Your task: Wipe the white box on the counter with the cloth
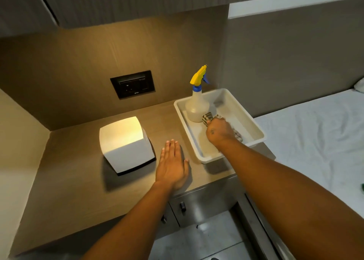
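Note:
The white box (pixel 126 143), a cube on a dark base, stands on the wooden counter (pixel 74 179) left of centre, lit from above. My left hand (pixel 171 165) lies flat on the counter just right of the box, fingers together, holding nothing. My right hand (pixel 219 132) reaches into the white tray (pixel 254 126) at the counter's right end and is closed on a checked cloth (pixel 207 119). Most of the cloth is hidden under the hand; a bit of it shows again beyond the wrist.
A spray bottle (pixel 197 104) with a yellow and blue trigger stands in the tray's far corner. A black wall socket (pixel 133 84) sits on the back panel. Metal drawers (pixel 199 204) lie under the counter edge. A white bed (pixel 315 137) borders the right.

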`<control>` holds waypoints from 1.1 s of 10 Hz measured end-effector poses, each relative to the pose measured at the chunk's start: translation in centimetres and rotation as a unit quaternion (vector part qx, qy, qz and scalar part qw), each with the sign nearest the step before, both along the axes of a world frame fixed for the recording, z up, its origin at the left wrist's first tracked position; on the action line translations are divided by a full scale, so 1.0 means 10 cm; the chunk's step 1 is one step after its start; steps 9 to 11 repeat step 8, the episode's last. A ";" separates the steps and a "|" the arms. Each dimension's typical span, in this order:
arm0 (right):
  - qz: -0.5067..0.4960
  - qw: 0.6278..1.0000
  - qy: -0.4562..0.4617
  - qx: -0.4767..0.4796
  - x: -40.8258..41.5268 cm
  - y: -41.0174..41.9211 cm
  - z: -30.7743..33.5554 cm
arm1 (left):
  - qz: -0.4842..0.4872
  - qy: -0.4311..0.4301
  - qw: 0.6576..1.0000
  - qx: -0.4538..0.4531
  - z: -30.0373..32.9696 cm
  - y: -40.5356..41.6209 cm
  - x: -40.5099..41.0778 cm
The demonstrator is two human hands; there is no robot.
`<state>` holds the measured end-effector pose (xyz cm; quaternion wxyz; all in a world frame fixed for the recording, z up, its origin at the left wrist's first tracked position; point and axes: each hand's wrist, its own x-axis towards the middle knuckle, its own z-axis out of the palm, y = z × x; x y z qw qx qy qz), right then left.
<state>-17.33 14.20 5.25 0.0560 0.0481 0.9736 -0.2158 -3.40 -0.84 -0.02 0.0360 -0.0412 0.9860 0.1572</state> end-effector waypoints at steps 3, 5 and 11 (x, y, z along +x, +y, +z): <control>-0.003 0.987 -0.129 0.093 0.02 -0.33 -0.42 | 0.007 -0.003 1.000 -0.014 -0.04 0.01 -0.02; -0.004 0.983 -0.164 0.086 0.08 -0.34 -0.13 | -0.001 -0.018 1.000 -0.017 -0.03 -0.02 -0.03; 0.100 0.994 -0.026 -0.024 0.72 -0.02 0.95 | -0.027 0.041 0.999 -0.008 0.14 -0.01 0.04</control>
